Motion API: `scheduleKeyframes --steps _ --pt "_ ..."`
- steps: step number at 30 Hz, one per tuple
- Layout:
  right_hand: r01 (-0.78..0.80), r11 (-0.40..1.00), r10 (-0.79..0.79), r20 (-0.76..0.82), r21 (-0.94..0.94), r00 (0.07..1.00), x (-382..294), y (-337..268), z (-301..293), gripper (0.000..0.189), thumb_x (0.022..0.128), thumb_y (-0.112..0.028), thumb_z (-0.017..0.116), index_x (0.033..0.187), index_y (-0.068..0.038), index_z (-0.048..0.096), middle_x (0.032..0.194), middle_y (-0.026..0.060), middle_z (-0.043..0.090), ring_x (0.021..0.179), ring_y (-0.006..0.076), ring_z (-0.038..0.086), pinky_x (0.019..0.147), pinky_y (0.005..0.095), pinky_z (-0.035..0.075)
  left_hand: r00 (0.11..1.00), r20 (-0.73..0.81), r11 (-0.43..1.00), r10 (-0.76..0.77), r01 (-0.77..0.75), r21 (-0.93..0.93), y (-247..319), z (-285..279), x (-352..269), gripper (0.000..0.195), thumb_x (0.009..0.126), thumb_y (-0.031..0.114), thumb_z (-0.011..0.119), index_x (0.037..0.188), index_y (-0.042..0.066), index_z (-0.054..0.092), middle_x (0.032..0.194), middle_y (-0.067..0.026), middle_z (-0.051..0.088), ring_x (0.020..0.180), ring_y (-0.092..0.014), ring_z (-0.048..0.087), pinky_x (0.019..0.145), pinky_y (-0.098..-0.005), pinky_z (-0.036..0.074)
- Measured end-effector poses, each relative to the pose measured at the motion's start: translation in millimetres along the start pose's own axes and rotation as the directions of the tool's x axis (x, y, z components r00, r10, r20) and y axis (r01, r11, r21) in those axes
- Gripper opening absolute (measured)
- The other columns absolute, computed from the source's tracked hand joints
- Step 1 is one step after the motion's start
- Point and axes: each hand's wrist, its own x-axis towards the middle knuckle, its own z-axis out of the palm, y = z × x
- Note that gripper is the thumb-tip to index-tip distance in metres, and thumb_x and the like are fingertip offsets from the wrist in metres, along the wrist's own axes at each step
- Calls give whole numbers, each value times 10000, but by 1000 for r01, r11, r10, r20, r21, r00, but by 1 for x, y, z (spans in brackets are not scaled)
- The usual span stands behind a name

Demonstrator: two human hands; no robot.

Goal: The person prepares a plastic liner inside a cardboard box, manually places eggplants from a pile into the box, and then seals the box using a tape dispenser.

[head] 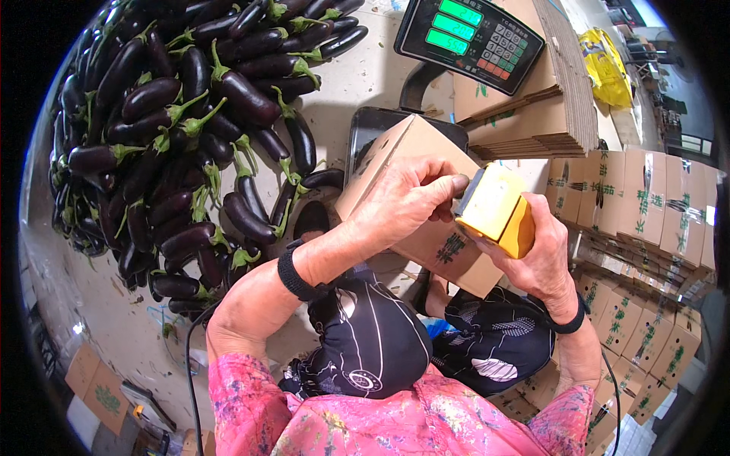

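My right hand (pixel 536 251) grips a yellow handheld packing-tape dispenser (pixel 495 205) above a closed cardboard box (pixel 425 145). The fingers of my left hand (pixel 413 191) are bent at the dispenser's dark front edge, the thumb tip against it. Whether they pinch a tape end cannot be made out. The box sits tilted in front of my knees, partly over the black platform of a digital scale (pixel 365 128), and bears green printing. Behind it stands the scale's lit display and keypad (pixel 469 43).
A large heap of eggplants (pixel 171 137) covers the floor at left. Flattened cardboard cartons (pixel 527 125) are stacked beyond the scale. Rows of printed boxes (pixel 644 199) stand at right, with a yellow bag (pixel 607 68) farther back. A loose cardboard piece (pixel 97 387) lies at lower left.
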Motion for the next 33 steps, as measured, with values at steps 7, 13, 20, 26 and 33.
scheduleKeyframes --steps 7,13,20,26,33 --pt "-47 980 64 80 -196 995 0 -8 -16 592 670 -243 804 1093 33 497 901 217 596 810 385 627 686 403 522 919 -336 955 208 -117 271 2 -60 0 204 886 202 603 861 4 647 636 36 536 558 -35 457 510 -186 369" --pt "-47 974 81 148 -220 986 0 -17 -15 483 674 -201 787 1006 -19 486 827 200 606 779 390 629 665 401 516 890 -453 998 46 -24 53 -24 -169 -18 151 900 181 620 804 66 593 645 54 488 547 -39 438 508 -182 329" --pt "-25 947 97 211 -319 973 13 -19 -7 612 671 -251 780 1136 24 490 883 197 600 770 360 635 639 403 522 899 -437 999 31 -45 -21 -49 -182 -5 160 910 205 612 796 96 580 650 62 460 551 -51 437 521 -203 328" --pt "33 932 62 249 -361 967 29 -25 5 540 662 -246 763 1047 -1 474 837 197 613 722 363 637 616 421 528 895 -446 978 12 82 190 -85 -192 7 224 903 275 603 768 99 565 611 56 465 543 -45 411 521 -206 329" --pt "34 923 73 262 -383 962 36 -22 19 537 662 -255 767 1039 -10 474 830 191 614 709 365 635 607 420 526 910 -410 963 -56 157 219 -147 -176 28 234 896 261 594 775 61 595 612 36 495 542 -64 427 512 -218 353"
